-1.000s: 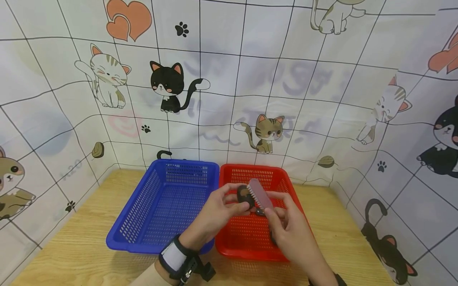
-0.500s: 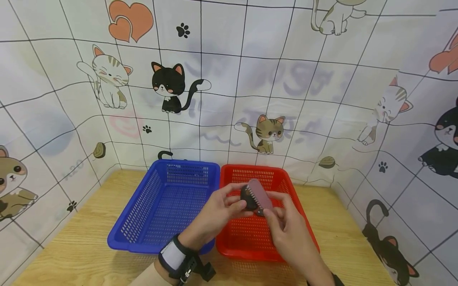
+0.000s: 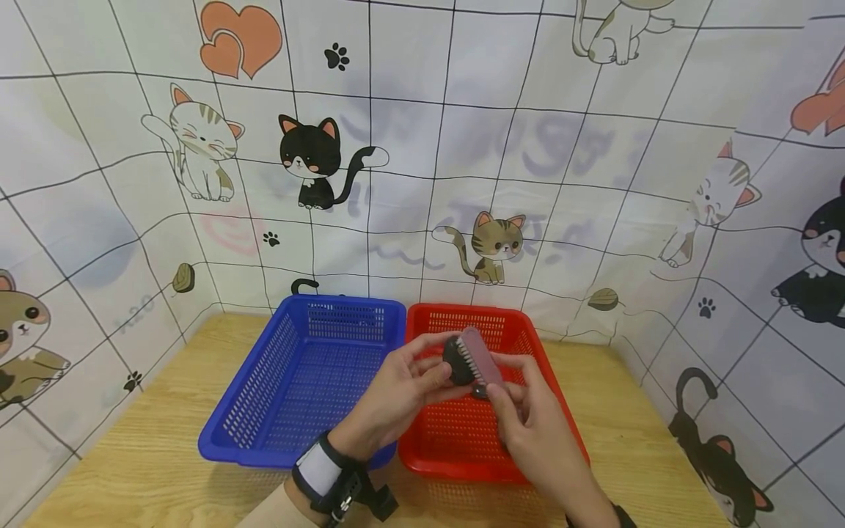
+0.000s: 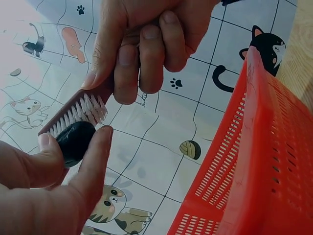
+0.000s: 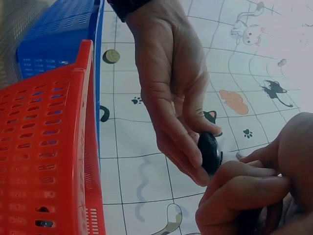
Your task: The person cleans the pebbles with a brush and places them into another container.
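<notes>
Over the red basket (image 3: 455, 471), my left hand (image 3: 403, 385) pinches a smooth, rounded black stone (image 3: 458, 361) between thumb and fingers. My right hand (image 3: 544, 433) grips a small pink scrubbing brush (image 3: 480, 353) with short white bristles. The bristles lie against the stone in the head view. In the left wrist view, the stone (image 4: 77, 142) sits right at the bristles (image 4: 83, 111), with thumb and forefinger on either side of it. The right wrist view shows the stone (image 5: 209, 152) edge-on, while the right-hand fingers (image 5: 244, 191) hide most of the brush.
A blue basket (image 3: 221, 440) stands left of the red one on the wooden table (image 3: 132, 455). Another dark, shiny piece (image 3: 480, 392) shows in the red basket under the hands. A white, cat-printed sheet (image 3: 409, 147) lines the back and sides.
The stone has turned in my left fingers, from a face with a brown patch to a plain dark one. The brush has shifted slightly along it and remains in my right hand.
</notes>
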The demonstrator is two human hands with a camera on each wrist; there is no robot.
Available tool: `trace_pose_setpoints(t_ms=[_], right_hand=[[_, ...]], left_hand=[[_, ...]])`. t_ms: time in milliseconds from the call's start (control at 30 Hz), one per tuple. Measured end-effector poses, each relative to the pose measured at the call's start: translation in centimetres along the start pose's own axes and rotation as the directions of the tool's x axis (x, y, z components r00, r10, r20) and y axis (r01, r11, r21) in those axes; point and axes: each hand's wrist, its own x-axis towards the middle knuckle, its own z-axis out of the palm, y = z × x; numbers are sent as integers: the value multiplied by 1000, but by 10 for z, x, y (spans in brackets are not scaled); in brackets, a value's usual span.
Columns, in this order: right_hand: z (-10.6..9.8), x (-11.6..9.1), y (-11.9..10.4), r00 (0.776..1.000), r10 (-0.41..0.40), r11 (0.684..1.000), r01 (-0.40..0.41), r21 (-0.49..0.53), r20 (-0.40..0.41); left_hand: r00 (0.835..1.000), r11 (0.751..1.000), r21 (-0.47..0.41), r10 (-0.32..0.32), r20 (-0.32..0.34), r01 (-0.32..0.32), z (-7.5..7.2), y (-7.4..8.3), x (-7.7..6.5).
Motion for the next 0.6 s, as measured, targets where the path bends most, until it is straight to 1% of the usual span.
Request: trace_pose_setpoints(t_ms=[100, 367, 500, 600], right_hand=[[1, 0, 0, 1000, -11, 1000, 11, 10, 1], [3, 2, 2, 998, -46, 999, 46, -2, -32], [2, 2, 3, 998, -58, 998, 58, -11, -31], [2, 2, 4, 997, -69, 998, 69, 4, -17]], left_hand=[[1000, 1000, -21, 6, 6, -6, 1, 1, 0], [1000, 1000, -9, 25, 16, -25, 1, 1, 0], [999, 999, -15, 37, -5, -37, 2, 0, 0], [999, 999, -12, 42, -11, -42, 2, 0, -1]])
